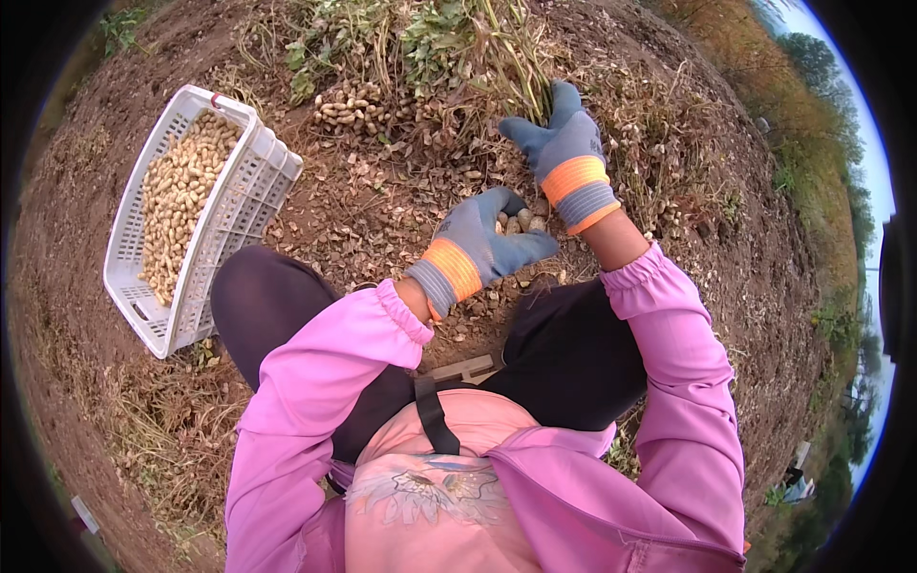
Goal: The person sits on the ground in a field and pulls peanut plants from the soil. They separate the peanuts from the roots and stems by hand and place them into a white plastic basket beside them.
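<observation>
My left hand point(481, 240), in a grey-blue work glove with an orange cuff, curls around several unshelled peanuts point(525, 221) low over the soil. My right hand point(562, 147), gloved alike, is up and to the right, at the stems of a bundle of pulled peanut plants point(510, 54); thumb and fingers are spread, and whether it grips the stems is hard to tell. A heap of unshelled peanuts point(351, 107) lies at the foot of the leafy plants, left of my hands.
A white plastic crate point(240, 208) partly filled with peanuts stands tilted at the left. Dry peanut vines point(172, 444) lie at the lower left. Beneath me is part of a wooden seat point(462, 367). Dry leaves litter the soil, and trees point(820, 68) stand at the far right.
</observation>
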Demonstrator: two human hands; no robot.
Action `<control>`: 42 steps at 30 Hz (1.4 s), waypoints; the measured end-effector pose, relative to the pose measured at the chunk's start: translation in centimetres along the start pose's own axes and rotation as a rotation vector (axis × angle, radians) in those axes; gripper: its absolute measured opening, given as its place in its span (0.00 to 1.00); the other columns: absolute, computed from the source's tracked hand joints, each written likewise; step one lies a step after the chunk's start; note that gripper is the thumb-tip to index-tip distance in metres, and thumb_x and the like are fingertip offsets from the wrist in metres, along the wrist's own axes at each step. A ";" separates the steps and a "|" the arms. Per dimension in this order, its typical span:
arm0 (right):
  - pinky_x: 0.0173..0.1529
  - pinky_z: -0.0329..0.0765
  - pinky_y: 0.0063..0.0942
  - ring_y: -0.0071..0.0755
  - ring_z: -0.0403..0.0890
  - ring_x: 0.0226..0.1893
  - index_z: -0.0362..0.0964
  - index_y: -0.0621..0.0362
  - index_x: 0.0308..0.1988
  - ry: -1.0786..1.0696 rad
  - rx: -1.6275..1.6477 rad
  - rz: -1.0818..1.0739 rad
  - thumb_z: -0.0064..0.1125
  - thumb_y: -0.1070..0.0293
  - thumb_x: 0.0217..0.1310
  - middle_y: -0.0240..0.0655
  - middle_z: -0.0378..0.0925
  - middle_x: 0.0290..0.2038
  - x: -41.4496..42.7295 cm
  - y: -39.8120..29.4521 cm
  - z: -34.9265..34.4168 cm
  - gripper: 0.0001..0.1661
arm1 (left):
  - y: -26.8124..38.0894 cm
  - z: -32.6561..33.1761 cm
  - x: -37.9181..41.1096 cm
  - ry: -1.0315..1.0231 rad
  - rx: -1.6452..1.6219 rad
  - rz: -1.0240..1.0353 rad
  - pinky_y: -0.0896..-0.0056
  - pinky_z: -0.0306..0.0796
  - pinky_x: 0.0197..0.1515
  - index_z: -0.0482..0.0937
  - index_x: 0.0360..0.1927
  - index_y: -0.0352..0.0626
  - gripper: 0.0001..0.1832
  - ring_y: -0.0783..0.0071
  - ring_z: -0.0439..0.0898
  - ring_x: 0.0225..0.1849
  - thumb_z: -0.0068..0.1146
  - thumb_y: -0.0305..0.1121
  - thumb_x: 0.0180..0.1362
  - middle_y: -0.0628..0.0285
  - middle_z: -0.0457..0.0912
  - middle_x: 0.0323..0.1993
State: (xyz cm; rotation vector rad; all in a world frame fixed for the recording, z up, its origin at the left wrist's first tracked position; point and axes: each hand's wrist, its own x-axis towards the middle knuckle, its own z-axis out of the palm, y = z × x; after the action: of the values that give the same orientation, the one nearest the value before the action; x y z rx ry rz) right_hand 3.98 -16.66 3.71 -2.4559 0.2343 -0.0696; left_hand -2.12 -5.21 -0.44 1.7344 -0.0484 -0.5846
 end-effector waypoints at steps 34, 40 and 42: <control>0.41 0.73 0.38 0.55 0.77 0.37 0.59 0.70 0.46 -0.134 0.102 -0.085 0.62 0.60 0.45 0.58 0.74 0.35 1.2 2.7 1.5 0.33 | -0.5 -1.6 0.0 -0.218 -0.172 0.046 0.81 0.70 0.34 0.75 0.39 0.31 0.24 0.82 0.74 0.30 0.66 0.34 0.38 0.65 0.77 0.30; 0.40 0.72 0.39 0.56 0.76 0.37 0.57 0.69 0.49 -0.072 0.033 -0.159 0.59 0.62 0.48 0.58 0.73 0.35 0.4 2.2 1.5 0.32 | -1.1 -2.2 0.0 -0.287 -0.306 0.062 0.80 0.69 0.33 0.76 0.36 0.33 0.20 0.83 0.74 0.29 0.66 0.33 0.39 0.66 0.77 0.28; 0.40 0.72 0.40 0.56 0.76 0.36 0.57 0.68 0.49 -0.044 0.041 -0.184 0.58 0.62 0.49 0.58 0.73 0.35 0.4 2.4 1.7 0.31 | -1.1 -2.3 0.1 -0.304 -0.298 0.061 0.80 0.69 0.33 0.76 0.36 0.34 0.20 0.83 0.74 0.29 0.65 0.33 0.39 0.66 0.77 0.28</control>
State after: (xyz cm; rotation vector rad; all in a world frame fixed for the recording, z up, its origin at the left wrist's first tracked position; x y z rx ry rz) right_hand 4.16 -17.51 0.94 -2.4289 -0.0131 -0.0990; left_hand -1.46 -2.86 -1.20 1.3417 -0.2164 -0.7660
